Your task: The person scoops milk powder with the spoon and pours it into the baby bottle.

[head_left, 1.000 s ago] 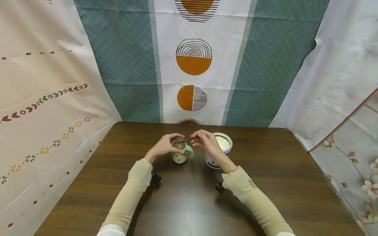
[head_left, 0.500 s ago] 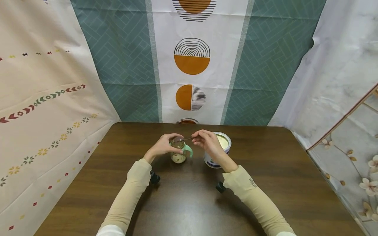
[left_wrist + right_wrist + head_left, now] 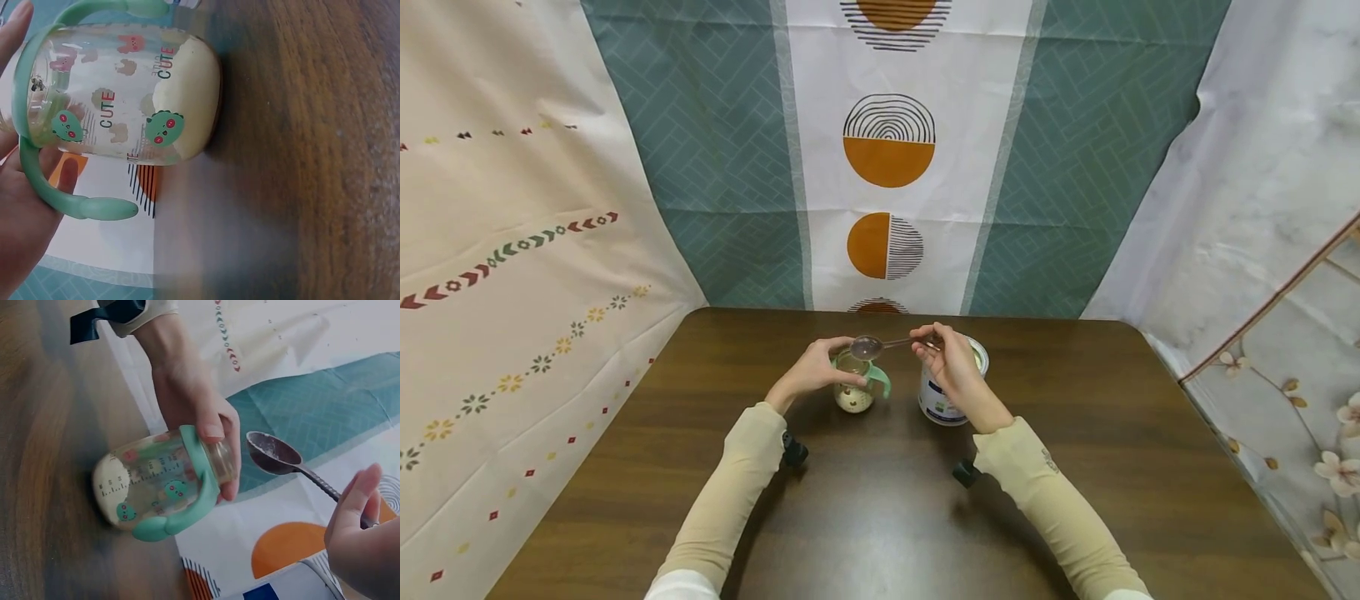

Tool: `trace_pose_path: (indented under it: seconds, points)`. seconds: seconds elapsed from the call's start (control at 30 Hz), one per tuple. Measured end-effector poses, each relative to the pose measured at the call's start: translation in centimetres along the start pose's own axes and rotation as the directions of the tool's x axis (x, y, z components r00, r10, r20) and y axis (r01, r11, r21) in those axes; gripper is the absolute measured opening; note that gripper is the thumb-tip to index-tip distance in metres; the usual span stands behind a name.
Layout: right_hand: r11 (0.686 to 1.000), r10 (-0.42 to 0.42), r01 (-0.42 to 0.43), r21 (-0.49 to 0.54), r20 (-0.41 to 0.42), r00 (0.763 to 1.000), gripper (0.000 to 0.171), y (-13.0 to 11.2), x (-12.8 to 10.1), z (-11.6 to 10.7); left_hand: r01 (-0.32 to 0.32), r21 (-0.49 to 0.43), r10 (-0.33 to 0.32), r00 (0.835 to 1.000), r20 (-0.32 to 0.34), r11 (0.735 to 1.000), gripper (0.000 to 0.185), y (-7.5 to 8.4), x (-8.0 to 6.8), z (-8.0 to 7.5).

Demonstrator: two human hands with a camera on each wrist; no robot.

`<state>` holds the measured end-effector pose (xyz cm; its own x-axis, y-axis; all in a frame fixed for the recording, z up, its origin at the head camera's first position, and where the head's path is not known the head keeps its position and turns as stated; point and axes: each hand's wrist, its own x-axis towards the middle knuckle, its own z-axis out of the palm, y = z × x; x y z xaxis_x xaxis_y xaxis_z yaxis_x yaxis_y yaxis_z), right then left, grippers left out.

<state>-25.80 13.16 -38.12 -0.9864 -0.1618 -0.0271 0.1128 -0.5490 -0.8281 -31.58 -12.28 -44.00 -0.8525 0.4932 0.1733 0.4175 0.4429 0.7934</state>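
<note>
A clear baby bottle (image 3: 853, 397) with green handles stands on the table, pale powder in its bottom. My left hand (image 3: 815, 369) grips it round the neck; its mouth is uncovered. In the left wrist view the bottle's printed wall (image 3: 112, 94) shows little animals and letters. My right hand (image 3: 951, 371) pinches a dark spoon (image 3: 273, 453) by its handle. The bowl hangs just over the bottle's mouth, apart from it, with a thin trace of powder inside. Beside the bottle, partly behind my right hand, stands a white tin (image 3: 940, 406) of pale powder, its top open.
The brown wooden table (image 3: 880, 517) extends around the bottle and tin. A patterned cloth (image 3: 722, 167) hangs behind its far edge, with more cloths at both sides. Dark straps or mounts (image 3: 793, 450) sit at the wrists.
My right hand has moved back to the right and slightly up, lifting the spoon from the bottle's mouth and turning its bowl into view. The left hand and bottle stay put.
</note>
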Motion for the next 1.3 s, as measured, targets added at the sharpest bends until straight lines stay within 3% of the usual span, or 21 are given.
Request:
trace_pose_path:
  seconds: [0.17,0.4,0.57,1.3]
  points:
    - [0.998,-0.012,0.014,0.059,-0.021,1.000,0.042,-0.9,0.1,-0.3,0.002,0.001,-0.002,1.000,-0.003,1.000,0.073,0.3,0.0,-0.2]
    - [0.982,-0.036,0.046,0.182,-0.057,0.998,0.042,-2.3,0.2,-1.0,-0.047,-0.049,0.048,0.999,0.014,0.998,0.063,0.4,0.1,-0.4]
    - [0.969,-0.028,0.048,0.241,-0.084,0.996,0.045,-3.1,0.2,-2.0,-0.059,-0.069,0.062,0.998,0.031,0.996,0.067,0.8,0.0,-0.6]
    - [0.940,-0.041,0.092,0.329,-0.159,0.986,0.044,-4.9,-0.2,-6.2,-0.063,-0.051,0.066,0.997,0.046,0.997,0.072,0.6,-0.8,-0.6]
